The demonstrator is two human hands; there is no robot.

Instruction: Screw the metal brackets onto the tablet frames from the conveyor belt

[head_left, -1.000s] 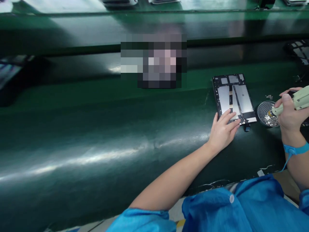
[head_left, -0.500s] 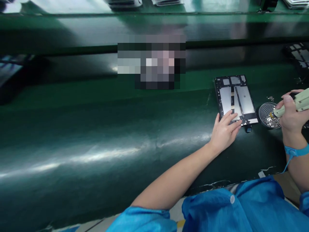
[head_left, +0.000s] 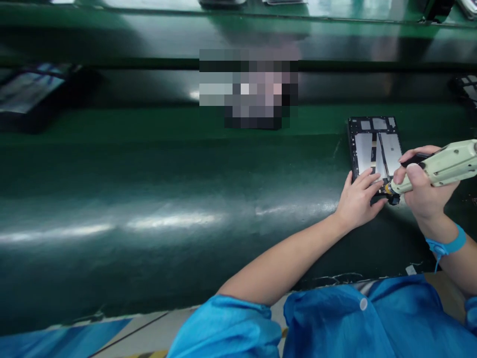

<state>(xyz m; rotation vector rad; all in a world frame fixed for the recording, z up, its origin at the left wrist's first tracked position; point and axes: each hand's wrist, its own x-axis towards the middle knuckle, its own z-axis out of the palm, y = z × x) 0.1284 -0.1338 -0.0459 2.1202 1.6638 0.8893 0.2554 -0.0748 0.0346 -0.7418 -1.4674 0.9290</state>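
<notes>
An opened tablet lies on the green bench at the right, its silver plates and dark ribbon cables facing up. My left hand rests flat on its lower left corner with the fingers spread. In my right hand is a pale green electric screwdriver, gripped round its front part. Its yellow-ringed nose points down at the tablet's lower edge, close to my left fingertips. The bit's exact contact point is too small to make out. A small dark connector piece sticks out below that edge.
The green bench mat runs across the view. Another opened device lies at the far right, and a dark device at the far left. A raised green shelf spans the back. A blue wrist strap circles my right wrist.
My right hand has brought the screwdriver leftward from the round screw tray to the tablet's lower edge. The tray is now hidden. My left hand stays on the tablet; the view has shifted slightly.
</notes>
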